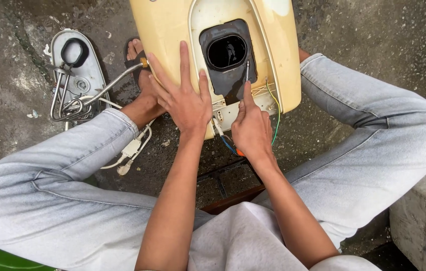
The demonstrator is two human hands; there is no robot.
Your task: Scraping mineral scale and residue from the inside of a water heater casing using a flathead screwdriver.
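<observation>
A cream-yellow scooter body panel (165, 30) lies on the ground between my knees, with a black rubber-lined opening (226, 51) in its middle. My left hand (183, 95) rests flat on the panel, fingers spread, just left of the opening. My right hand (251, 128) grips a screwdriver with an orange-tipped handle; its thin shaft (247, 70) points up along the right edge of the opening. Blue, yellow and green wires (276, 118) hang from the panel's lower edge beside that hand.
A grey metal plate (90, 75) with chrome tubing and a black ring lies at the left, near my sandalled foot (135, 55). A white connector with cables (131, 149) lies under my left knee. A concrete block (423, 211) stands at the lower right.
</observation>
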